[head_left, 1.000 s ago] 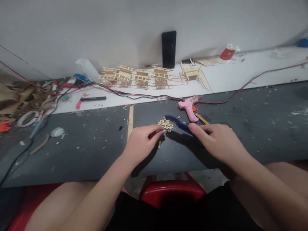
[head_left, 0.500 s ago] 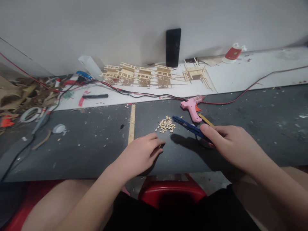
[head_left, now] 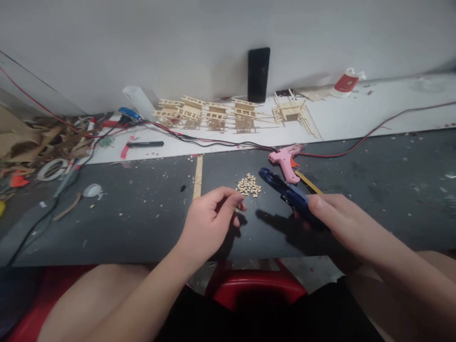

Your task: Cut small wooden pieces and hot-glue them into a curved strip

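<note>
My left hand (head_left: pixel 210 221) is over the table with thumb and fingertips pinched together; whatever is between them is too small to make out. Just beyond those fingertips lies a loose pile of small pale wooden pieces (head_left: pixel 249 185). My right hand (head_left: pixel 331 211) is closed around a dark blue hand tool (head_left: pixel 290 192), shaped somewhat like pliers or a cutter. Its tip points to the upper left, to the right of the pile, and its shadow falls on the table below. Behind the tool rests a pink glue gun (head_left: pixel 287 164) with an orange trigger.
Several small wooden cart models (head_left: pixel 217 114) line the white strip along the wall. A black phone (head_left: pixel 258 75) leans upright there, beside a red and white cup (head_left: pixel 345 84). Cables (head_left: pixel 213 141) run across the table. Tape rings (head_left: pixel 52 169) and scraps lie left; a red stool (head_left: pixel 254 282) stands below.
My left hand has turned, lifted slightly and brought thumb and fingers together near the pile. The blue tool has rotated in my right hand, showing its broader side.
</note>
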A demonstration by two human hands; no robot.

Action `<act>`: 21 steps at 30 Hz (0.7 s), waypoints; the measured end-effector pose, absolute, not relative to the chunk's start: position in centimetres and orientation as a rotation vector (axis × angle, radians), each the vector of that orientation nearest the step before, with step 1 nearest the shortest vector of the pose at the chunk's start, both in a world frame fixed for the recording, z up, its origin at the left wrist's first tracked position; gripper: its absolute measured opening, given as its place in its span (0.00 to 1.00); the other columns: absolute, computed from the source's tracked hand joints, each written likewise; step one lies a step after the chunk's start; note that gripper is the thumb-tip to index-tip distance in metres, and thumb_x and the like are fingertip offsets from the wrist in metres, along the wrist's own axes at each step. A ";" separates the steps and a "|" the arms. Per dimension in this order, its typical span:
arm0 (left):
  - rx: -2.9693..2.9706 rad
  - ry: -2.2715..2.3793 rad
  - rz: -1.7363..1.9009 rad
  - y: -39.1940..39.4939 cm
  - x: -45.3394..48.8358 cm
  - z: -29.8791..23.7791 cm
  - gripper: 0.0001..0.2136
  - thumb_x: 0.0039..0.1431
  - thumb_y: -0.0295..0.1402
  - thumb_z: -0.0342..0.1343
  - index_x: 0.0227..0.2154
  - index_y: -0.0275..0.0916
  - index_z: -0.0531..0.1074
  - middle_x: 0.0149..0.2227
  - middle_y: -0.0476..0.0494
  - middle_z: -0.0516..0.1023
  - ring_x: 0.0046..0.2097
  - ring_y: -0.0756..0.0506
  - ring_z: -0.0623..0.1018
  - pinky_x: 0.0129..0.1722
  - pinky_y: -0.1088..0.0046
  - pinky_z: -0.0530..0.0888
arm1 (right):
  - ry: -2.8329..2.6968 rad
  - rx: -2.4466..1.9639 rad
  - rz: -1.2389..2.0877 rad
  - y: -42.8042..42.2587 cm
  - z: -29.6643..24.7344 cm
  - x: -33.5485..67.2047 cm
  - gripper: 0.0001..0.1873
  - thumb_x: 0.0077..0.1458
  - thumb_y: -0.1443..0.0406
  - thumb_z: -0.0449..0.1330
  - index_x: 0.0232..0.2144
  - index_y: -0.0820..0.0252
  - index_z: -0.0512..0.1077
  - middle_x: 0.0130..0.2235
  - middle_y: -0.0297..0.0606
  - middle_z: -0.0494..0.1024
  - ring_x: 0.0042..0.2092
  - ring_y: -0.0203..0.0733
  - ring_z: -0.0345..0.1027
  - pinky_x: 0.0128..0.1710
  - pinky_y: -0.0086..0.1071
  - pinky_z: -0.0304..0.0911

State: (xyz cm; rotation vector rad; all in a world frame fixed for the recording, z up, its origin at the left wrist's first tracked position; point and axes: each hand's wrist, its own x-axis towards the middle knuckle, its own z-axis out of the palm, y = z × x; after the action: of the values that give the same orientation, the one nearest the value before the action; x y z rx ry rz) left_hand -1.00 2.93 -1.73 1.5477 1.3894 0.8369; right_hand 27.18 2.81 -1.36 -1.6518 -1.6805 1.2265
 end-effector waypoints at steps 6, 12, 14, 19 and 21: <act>1.110 1.206 0.935 -0.4 1.9 -1.3 0.11 0.74 0.43 0.63 0.44 0.40 0.74 0.26 0.51 0.81 0.21 0.51 0.78 0.19 0.80 0.74 | -1.284 -1.454 1.637 1.0 -2.5 23.9 0.26 0.50 0.42 0.78 0.33 0.56 0.78 0.27 0.31 0.74 0.29 0.38 0.66 0.29 0.31 0.64; 0.957 1.079 0.956 -1.6 3.2 -2.3 0.13 0.74 0.43 0.65 0.45 0.43 0.68 0.25 0.56 0.77 0.20 0.54 0.75 0.19 0.83 0.72 | -1.062 -1.181 1.905 -0.5 -3.0 21.3 0.22 0.50 0.49 0.80 0.35 0.56 0.79 0.30 0.35 0.82 0.32 0.43 0.79 0.38 0.37 0.76; 0.958 1.038 0.960 -1.8 3.2 -2.6 0.13 0.74 0.43 0.66 0.43 0.43 0.68 0.25 0.56 0.77 0.20 0.54 0.74 0.20 0.84 0.71 | -1.024 -1.107 1.956 -0.5 -2.8 21.3 0.21 0.52 0.50 0.80 0.35 0.56 0.79 0.30 0.35 0.83 0.32 0.44 0.80 0.38 0.37 0.77; 1.034 0.958 0.944 -1.8 3.0 -2.9 0.11 0.76 0.41 0.64 0.41 0.41 0.72 0.26 0.52 0.78 0.22 0.53 0.75 0.22 0.81 0.72 | -0.956 -1.045 2.012 -0.3 -2.5 22.0 0.16 0.55 0.56 0.80 0.37 0.56 0.80 0.32 0.34 0.83 0.35 0.42 0.81 0.40 0.34 0.75; 1.096 0.920 0.906 -1.6 2.6 -2.5 0.08 0.74 0.39 0.65 0.45 0.40 0.76 0.28 0.50 0.79 0.24 0.52 0.77 0.24 0.80 0.74 | -0.927 -1.076 1.997 -0.3 -2.4 22.4 0.16 0.55 0.56 0.80 0.37 0.56 0.80 0.32 0.32 0.82 0.34 0.39 0.78 0.38 0.31 0.72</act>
State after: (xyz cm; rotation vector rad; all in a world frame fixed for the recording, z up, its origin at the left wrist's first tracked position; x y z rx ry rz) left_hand 2.64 -1.63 -2.54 1.0959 0.9202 0.9059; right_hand 22.40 -0.27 -2.41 -1.0761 -0.9272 1.9966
